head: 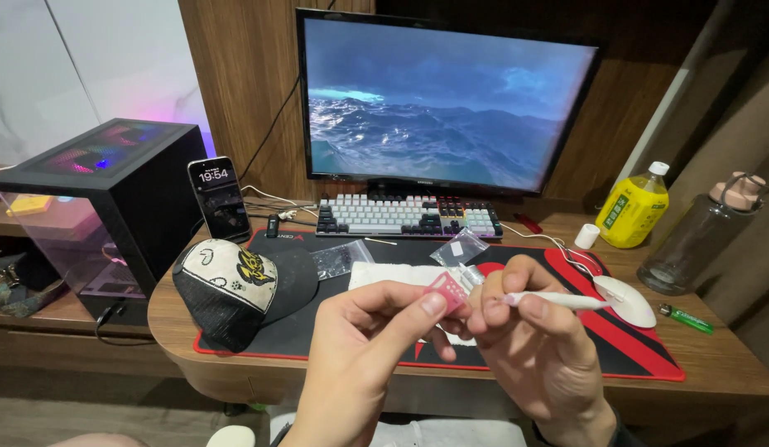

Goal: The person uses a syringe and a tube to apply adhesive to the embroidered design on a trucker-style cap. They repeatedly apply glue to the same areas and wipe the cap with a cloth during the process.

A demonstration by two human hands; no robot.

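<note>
My left hand (364, 331) pinches a small pink keycap-like piece (446, 290) between thumb and fingers, above the desk's front edge. My right hand (529, 343) grips a thin white pen-shaped tool (558, 300), its pink tip pointing left toward the pink piece. Both hands hover over a white cloth (384, 273) on the black and red desk mat (335, 323). A small clear item at the fingertips is partly hidden.
A mechanical keyboard (408, 217) lies under the monitor (438, 99). A black cap (235, 285), a propped phone (220, 199) and a computer case (103, 199) sit left. Small plastic bags (457, 247), a white mouse (629, 300), a yellow bottle (634, 207), a clear bottle (699, 236) and a green lighter (687, 318) are right.
</note>
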